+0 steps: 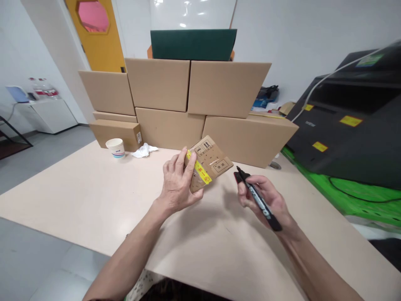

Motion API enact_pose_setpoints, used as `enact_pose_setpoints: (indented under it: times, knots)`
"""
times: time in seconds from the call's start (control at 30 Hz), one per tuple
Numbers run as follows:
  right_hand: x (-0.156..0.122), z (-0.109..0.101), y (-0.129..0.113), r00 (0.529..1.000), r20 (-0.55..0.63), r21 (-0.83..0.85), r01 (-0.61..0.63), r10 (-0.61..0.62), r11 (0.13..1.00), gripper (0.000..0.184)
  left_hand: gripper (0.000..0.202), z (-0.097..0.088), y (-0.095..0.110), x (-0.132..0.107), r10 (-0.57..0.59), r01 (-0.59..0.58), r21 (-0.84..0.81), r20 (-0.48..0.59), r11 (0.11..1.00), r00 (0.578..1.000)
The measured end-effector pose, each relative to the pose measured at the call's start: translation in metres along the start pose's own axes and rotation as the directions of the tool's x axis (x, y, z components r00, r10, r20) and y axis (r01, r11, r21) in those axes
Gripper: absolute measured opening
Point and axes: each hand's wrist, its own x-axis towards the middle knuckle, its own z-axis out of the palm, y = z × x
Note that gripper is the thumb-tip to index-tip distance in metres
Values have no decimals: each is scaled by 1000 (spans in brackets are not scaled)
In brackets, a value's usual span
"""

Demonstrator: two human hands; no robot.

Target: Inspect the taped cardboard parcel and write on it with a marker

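My left hand (178, 179) grips a small cardboard box (216, 156) by its left side, holding it tilted above the table. Printed handling symbols and a strip of yellow tape (202, 171) with red characters show on the face of the box. In my right hand (269, 198) is a black marker pen (258, 200), its dark tip pointing up and left toward the box without touching it. Something small and dark with a red edge, perhaps the pen cap, sits by the fingers of that hand; I cannot make it out fully.
Large cardboard boxes (169, 127) stand stacked along the back of the table (78, 188), with a dark green box (194, 45) on top. A paper cup (115, 148) and crumpled tissue (144, 150) lie at the left. A black printer (354, 121) rests on green material at the right.
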Motion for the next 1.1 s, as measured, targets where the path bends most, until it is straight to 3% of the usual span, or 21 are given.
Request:
enact_pose_setpoints:
  times: [0.1,0.17,0.2,0.33,0.43,0.57,0.77,1.1]
  knots:
    - [-10,19,-8,966,-96,-165,222,-240,961,23,111,1,4,1,9,-9,12,-4,1000,1000]
    - [-18,27,-14,931,-112,-321,297,-347,899,7,110,1,7,3,17,-17,17,-3,1000,1000]
    - [-23,30,-17,923,-98,-398,307,-373,865,3,109,2,8,4,22,-22,21,-5,1000,1000]
    - [-32,34,-25,903,-88,-584,295,-421,756,20,107,4,14,7,60,-59,34,-27,998,998]
    - [-19,40,-25,846,-106,-712,302,-523,633,11,107,7,18,9,84,-83,23,-25,996,996]
    - [6,43,-23,784,107,-788,442,-611,429,14,105,9,21,11,82,-82,29,8,996,997]
    - [-15,27,-29,828,94,-756,421,-553,501,18,105,11,18,11,58,-58,6,14,998,998]
    - [-20,34,-27,785,212,-766,503,-582,400,28,104,8,16,8,50,-50,26,-15,998,999]
